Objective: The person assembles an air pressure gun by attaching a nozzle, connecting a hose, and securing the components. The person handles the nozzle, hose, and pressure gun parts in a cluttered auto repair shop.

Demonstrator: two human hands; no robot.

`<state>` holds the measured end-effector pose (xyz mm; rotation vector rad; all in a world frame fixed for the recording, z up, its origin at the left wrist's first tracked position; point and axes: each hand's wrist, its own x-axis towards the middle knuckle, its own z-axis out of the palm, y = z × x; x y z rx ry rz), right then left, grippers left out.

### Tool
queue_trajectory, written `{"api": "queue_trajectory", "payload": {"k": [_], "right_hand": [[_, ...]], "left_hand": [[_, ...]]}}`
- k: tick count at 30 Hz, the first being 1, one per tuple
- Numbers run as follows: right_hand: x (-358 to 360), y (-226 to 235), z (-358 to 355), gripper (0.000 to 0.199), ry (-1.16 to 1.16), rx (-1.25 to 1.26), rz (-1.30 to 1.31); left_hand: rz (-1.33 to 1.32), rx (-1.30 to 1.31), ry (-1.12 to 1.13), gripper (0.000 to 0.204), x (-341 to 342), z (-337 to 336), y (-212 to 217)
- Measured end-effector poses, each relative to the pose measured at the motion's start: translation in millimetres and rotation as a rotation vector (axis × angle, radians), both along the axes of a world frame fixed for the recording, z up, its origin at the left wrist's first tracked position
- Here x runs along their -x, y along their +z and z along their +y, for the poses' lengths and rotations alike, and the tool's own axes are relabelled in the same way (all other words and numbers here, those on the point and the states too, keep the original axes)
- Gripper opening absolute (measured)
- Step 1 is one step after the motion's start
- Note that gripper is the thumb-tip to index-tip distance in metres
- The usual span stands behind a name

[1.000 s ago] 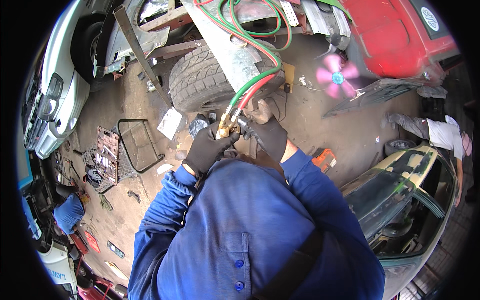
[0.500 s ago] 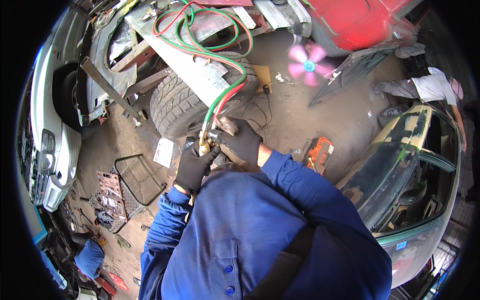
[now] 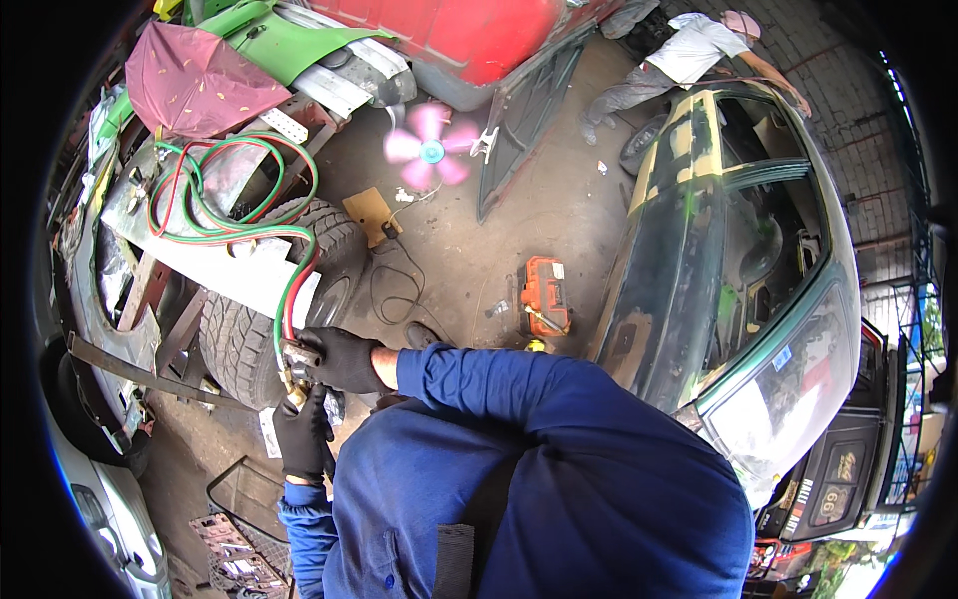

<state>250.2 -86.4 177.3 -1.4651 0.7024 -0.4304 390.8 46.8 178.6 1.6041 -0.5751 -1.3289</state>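
Observation:
In front of my body, both black-gloved hands are closed on a gas torch (image 3: 296,391) with brass fittings. My right hand (image 3: 344,361) grips it beside the hose ends. Just below, my left hand (image 3: 303,436) is wrapped round the brass part, and its fingers hide much of the torch. A red and green twin hose (image 3: 304,262) runs up from the torch and lies in loops on a sheet metal panel (image 3: 215,263). Beneath that panel stands a large tyre (image 3: 239,344), close to my hands.
A pink-bladed fan (image 3: 431,150) spins ahead. An orange toolbox (image 3: 545,295) and a black cable (image 3: 384,299) lie on the floor. A partly sanded car body (image 3: 679,260) stands at right, with another person (image 3: 694,50) beyond it. A maroon umbrella (image 3: 200,80) is at far left.
My view has turned to the right, so the hoses, tyre and hands sit further left. Both hands stay on the torch. More of the car body and a dark vehicle behind it show.

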Motion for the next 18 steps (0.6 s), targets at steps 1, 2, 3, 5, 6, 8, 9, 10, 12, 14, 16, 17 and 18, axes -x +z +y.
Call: {"api": "queue_trajectory", "payload": {"k": [1, 2, 3, 5, 6, 8, 9, 10, 12, 14, 16, 17, 18], "right_hand": [[0, 0, 0, 0.032, -0.012, -0.013, -0.002], [-1, 0, 1, 0.034, -0.008, -0.026, -0.024], [0, -1, 1, 0.035, -0.012, -0.048, -0.014], [-2, -1, 1, 0.038, -0.057, -0.110, -0.071], [-3, -2, 2, 0.037, -0.052, -0.134, -0.033], [-6, -4, 1, 0.033, -0.024, -0.145, -0.049], [-7, -5, -1, 0.033, -0.016, -0.080, -0.023], [-8, -7, -2, 0.032, 0.018, -0.022, -0.038], [-9, -11, -3, 0.031, 0.070, 0.035, -0.049], [-13, -15, -1, 0.039, 0.040, -0.026, -0.129], [-14, -17, 3, 0.043, 0.004, -0.085, -0.080], [-15, -17, 3, 0.041, -0.028, -0.083, -0.073], [-16, -18, 4, 0.039, -0.033, -0.124, -0.057]], "left_hand": [[-0.017, -0.019, -0.008, 0.021, -1, 0, 0], [-0.020, -0.029, -0.011, 0.021, -1, 0, 0], [-0.032, -0.048, -0.003, 0.020, -2, 0, 1], [-0.024, -0.034, -0.011, 0.019, -2, 0, 1], [-0.030, -0.033, -0.003, 0.019, -2, 1, 0], [-0.054, -0.037, 0.006, 0.020, -2, 3, 0], [-0.068, -0.038, 0.005, 0.020, -3, 2, -1], [-0.073, -0.039, 0.005, 0.021, -3, 4, 0], [-0.072, -0.041, -0.013, 0.022, -8, 7, 2], [-0.059, -0.055, -0.005, 0.021, -10, 10, 5], [-0.016, -0.118, 0.032, 0.020, -11, 13, 8], [-0.023, -0.110, 0.011, 0.019, -12, 13, 9], [-0.034, -0.065, 0.010, 0.019, -10, 13, 9]]}}
